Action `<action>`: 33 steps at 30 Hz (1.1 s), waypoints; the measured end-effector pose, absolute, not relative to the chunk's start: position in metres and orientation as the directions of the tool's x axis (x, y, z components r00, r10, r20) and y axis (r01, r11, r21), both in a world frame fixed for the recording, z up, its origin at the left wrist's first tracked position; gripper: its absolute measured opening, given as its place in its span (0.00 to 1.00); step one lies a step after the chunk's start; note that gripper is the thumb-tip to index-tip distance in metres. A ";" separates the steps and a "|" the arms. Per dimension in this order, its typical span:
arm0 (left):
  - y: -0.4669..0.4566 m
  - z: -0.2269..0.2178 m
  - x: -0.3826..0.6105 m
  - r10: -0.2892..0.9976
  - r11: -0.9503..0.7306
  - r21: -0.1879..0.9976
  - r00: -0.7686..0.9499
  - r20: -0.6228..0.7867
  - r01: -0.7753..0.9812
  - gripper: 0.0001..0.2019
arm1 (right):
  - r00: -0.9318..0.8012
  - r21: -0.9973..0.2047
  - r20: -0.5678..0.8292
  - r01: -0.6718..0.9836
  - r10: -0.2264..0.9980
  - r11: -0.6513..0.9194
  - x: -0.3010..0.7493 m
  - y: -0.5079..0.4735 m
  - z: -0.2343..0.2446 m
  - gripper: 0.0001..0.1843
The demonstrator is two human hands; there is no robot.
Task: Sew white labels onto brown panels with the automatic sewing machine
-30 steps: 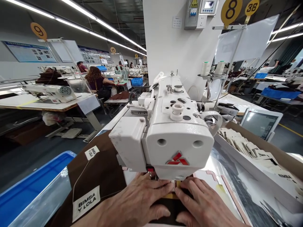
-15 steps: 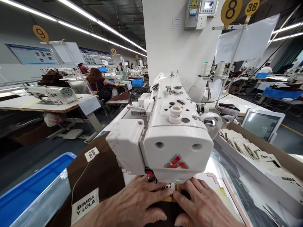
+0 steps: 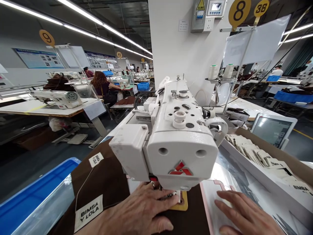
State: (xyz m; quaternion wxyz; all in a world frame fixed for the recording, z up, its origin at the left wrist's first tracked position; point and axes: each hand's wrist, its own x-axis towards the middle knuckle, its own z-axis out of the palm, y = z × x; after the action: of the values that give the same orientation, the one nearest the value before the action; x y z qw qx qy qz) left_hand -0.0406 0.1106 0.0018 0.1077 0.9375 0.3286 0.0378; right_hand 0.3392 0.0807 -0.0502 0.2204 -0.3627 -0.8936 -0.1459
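Observation:
My left hand (image 3: 146, 207) lies spread on the dark brown fabric (image 3: 107, 182), its fingertips pressing beside a white printed label (image 3: 174, 194) under the head of the white sewing machine (image 3: 183, 150). A yellow frame (image 3: 183, 203) shows around the label's right side. My right hand (image 3: 242, 212) is apart from the fabric, over the white surface right of the machine, fingers spread with nothing in them. Two more labels, a large one (image 3: 89, 212) and a smaller one (image 3: 96, 159), lie on the fabric at left, joined by a thread. The needle area is hidden.
A box (image 3: 269, 189) of stacked labels stands at right, with a tablet-like screen (image 3: 272, 130) behind it. Tweezers-like metal tips (image 3: 281, 223) lie near my right hand. A blue bin (image 3: 31, 192) is at lower left. A person (image 3: 104, 85) sits at another machine.
My right hand has left the label and moved right, off the fabric, uncovering more of the yellow frame. My left hand stays in nearly the same place.

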 end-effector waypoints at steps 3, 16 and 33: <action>0.110 0.001 -0.041 0.637 -0.748 0.238 0.770 -0.001 0.619 0.37 | -0.604 0.052 0.510 0.732 0.612 0.680 0.341 0.082 -0.062 0.21; 0.104 0.000 -0.039 0.651 -0.717 0.254 0.754 -0.090 0.650 0.38 | -0.567 -0.021 0.488 0.752 0.664 0.658 0.346 0.087 -0.048 0.20; 0.112 0.003 -0.029 0.756 -0.587 0.295 0.641 -0.133 0.754 0.24 | -0.550 -0.104 0.413 0.763 0.725 0.638 0.344 0.087 -0.029 0.19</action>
State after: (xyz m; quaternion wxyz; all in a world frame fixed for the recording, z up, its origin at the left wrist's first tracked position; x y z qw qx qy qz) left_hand -0.0287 0.1123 0.0026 0.1640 0.8907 0.4239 0.0036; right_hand 0.3444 0.0868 -0.0293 0.2138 -0.4231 -0.8794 -0.0440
